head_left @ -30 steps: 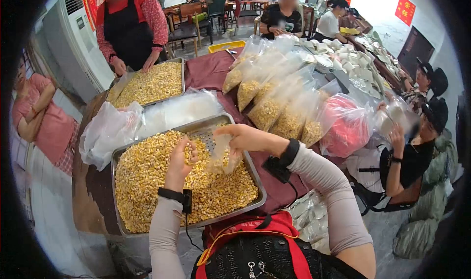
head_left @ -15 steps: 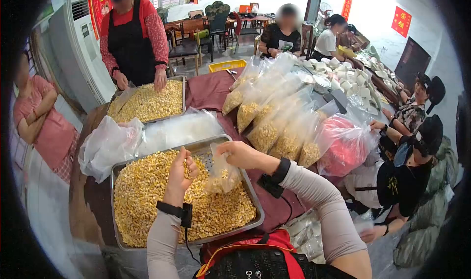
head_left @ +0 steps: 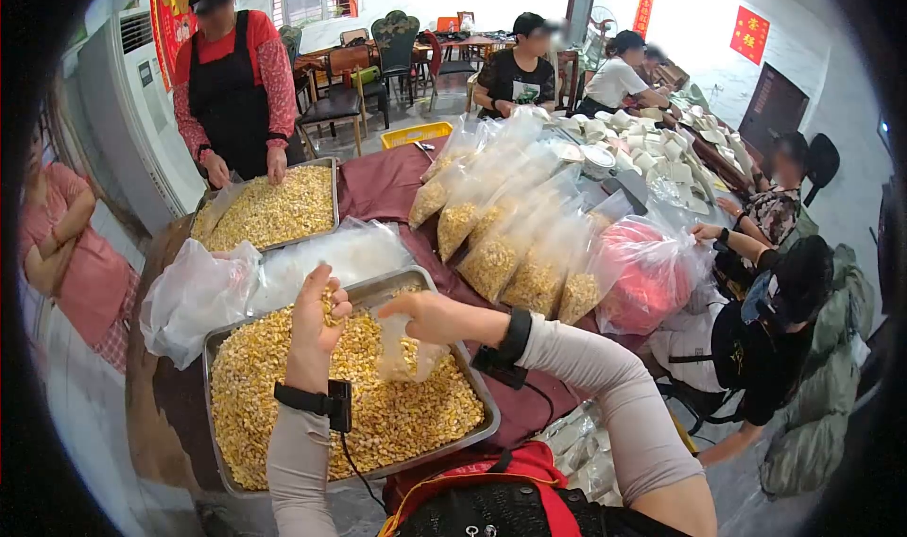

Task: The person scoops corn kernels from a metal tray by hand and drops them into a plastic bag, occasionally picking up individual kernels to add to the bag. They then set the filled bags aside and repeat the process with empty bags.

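My left hand [head_left: 315,327] is raised over the left-middle of the metal tray [head_left: 490,424], its fingers curled around some corn kernels [head_left: 332,314] that show at the palm. Loose yellow corn [head_left: 274,405] is heaped in the tray beneath both hands. Just to the right, my right hand [head_left: 439,317] pinches the top of a small clear plastic bag [head_left: 404,356]. The bag hangs over the corn with a few kernels inside, its upper part hidden by my fingers.
Several filled bags of corn [head_left: 496,265] stand beyond the tray, beside a pink bundle in plastic [head_left: 642,268]. Flat clear bags [head_left: 326,255] lie behind the tray. Across the table, a person in a black apron [head_left: 227,107] works at a second corn tray [head_left: 335,192]. Others sit rightward.
The view has shifted slightly. My left hand has moved a little up and left with its kernels; my right hand and the bag have moved left. The second tray's worker has lifted a hand slightly.
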The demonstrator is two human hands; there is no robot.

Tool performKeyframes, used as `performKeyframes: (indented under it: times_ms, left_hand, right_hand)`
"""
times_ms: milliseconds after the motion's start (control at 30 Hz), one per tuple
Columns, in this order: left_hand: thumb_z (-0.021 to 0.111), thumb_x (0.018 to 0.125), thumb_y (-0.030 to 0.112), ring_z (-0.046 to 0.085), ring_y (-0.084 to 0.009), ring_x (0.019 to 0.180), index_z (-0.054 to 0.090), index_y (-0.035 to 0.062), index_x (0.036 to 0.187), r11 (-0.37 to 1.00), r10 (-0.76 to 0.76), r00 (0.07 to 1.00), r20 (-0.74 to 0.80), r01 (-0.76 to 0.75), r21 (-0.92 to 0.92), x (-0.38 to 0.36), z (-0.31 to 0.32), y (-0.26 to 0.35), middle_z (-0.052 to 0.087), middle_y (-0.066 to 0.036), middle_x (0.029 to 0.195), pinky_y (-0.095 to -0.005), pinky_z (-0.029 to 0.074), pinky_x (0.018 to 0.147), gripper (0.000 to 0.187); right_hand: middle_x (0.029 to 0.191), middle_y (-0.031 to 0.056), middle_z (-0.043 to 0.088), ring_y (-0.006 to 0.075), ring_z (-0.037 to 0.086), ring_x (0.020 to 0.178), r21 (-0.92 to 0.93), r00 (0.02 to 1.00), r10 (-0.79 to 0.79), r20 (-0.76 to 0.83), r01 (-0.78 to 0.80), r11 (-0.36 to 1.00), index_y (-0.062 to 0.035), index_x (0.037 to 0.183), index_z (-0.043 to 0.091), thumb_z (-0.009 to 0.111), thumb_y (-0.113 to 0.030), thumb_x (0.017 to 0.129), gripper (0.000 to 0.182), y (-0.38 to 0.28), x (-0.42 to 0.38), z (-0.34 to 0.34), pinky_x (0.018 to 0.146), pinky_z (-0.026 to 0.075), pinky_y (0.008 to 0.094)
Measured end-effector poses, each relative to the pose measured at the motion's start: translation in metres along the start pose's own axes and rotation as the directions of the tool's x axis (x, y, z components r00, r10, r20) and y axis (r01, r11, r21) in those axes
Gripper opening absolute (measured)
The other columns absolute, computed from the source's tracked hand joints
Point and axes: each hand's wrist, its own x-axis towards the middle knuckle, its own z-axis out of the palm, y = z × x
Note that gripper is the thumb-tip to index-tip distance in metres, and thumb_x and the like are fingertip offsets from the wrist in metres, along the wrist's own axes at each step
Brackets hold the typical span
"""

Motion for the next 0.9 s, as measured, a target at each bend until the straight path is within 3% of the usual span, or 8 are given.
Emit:
performKeyframes:
  times_ms: [100,367,533,567,600,767,867,900]
  left_hand:
    - [0.056,0.086,0.01,0.044,-0.008,0.056,0.049,0.0084,0.104,0.999,-0.043,0.988,0.147,0.04,0.024,-0.01,0.011,-0.001,0.048,-0.002,0.077,-0.0182,0.034,0.041,0.019]
    - [0.05,0.091,0.016,0.039,-0.0069,0.054,0.048,0.0058,0.107,0.995,0.092,0.964,0.251,-0.077,-0.07,-0.029,0.046,-0.011,0.045,-0.001,0.073,-0.0181,0.031,0.041,0.02]
    - [0.052,0.09,0.027,0.037,-0.0067,0.048,0.048,0.0075,0.098,0.989,0.128,0.977,0.168,-0.138,0.05,-0.016,0.017,-0.018,0.042,0.001,0.067,-0.0195,0.029,0.037,0.022]
    - [0.052,0.09,0.027,0.037,-0.0067,0.048,0.048,0.0075,0.098,0.989,0.125,0.982,0.143,-0.134,0.059,-0.01,0.008,-0.025,0.042,0.001,0.067,-0.0195,0.029,0.037,0.022]
    - [0.052,0.089,0.028,0.038,-0.0069,0.047,0.048,0.008,0.096,0.985,0.119,0.989,0.082,-0.129,0.118,-0.003,-0.002,-0.035,0.043,0.001,0.066,-0.02,0.029,0.036,0.021]
    - [0.055,0.088,0.024,0.042,-0.0085,0.046,0.049,0.0103,0.092,0.941,0.07,0.983,-0.172,-0.008,0.338,0.014,-0.066,-0.102,0.045,0.0,0.066,-0.0228,0.031,0.033,0.015]
    - [0.057,0.082,0.011,0.048,-0.0108,0.054,0.052,0.0083,0.095,0.863,0.067,0.994,-0.091,-0.012,0.505,0.015,-0.09,-0.114,0.051,-0.002,0.071,-0.0247,0.04,0.042,0.014]
    - [0.055,0.078,0.006,0.051,-0.0117,0.06,0.054,0.0073,0.098,0.666,0.09,0.996,-0.028,-0.039,0.745,0.011,-0.089,-0.115,0.054,-0.003,0.075,-0.0251,0.043,0.051,0.02]
  right_hand:
    - [0.102,0.022,0.059,0.0336,0.056,0.098,-0.016,0.998,0.048,0.034,-0.047,0.999,0.0006,0.108,0.058,0.046,0.004,0.064,0.046,-0.009,-0.002,0.0,0.084,0.043,0.0378]
    - [0.099,0.0225,0.059,0.0312,0.063,0.079,0.096,0.988,0.142,0.059,-0.147,0.984,0.0012,0.111,0.054,0.044,0.003,0.067,0.046,-0.012,-0.001,0.004,0.071,0.049,0.0373]
    - [0.081,0.0141,0.06,0.0157,0.059,0.064,0.257,0.969,0.166,0.184,-0.211,0.943,-0.0018,0.114,0.053,0.045,0.001,0.07,0.045,0.001,-0.013,-0.003,0.059,0.05,0.03]
    - [0.074,0.0096,0.059,0.0117,0.056,0.062,0.158,0.989,0.069,0.127,-0.089,0.984,-0.0036,0.114,0.054,0.046,-0.001,0.071,0.044,0.021,-0.013,-0.002,0.057,0.048,0.0282]
    - [0.07,0.0063,0.057,0.0107,0.053,0.061,0.217,0.959,0.218,0.183,-0.256,0.942,-0.0055,0.115,0.054,0.046,-0.002,0.072,0.045,0.001,-0.019,-0.017,0.057,0.046,0.0263]
    - [0.074,0.0042,0.056,0.0127,0.054,0.062,0.263,0.936,0.306,0.172,-0.343,0.902,-0.0017,0.119,0.051,0.049,-0.007,0.076,0.044,0.024,-0.024,-0.015,0.057,0.046,0.0253]
    - [0.078,0.0068,0.059,0.0142,0.057,0.063,0.223,0.941,0.295,0.167,-0.328,0.918,-0.0019,0.119,0.051,0.05,-0.008,0.076,0.043,0.024,-0.026,-0.02,0.058,0.047,0.0267]
    - [0.078,0.0061,0.059,0.0134,0.056,0.063,0.216,0.945,0.276,0.175,-0.31,0.926,-0.0027,0.12,0.051,0.051,-0.01,0.077,0.043,0.024,-0.028,-0.022,0.058,0.047,0.0264]
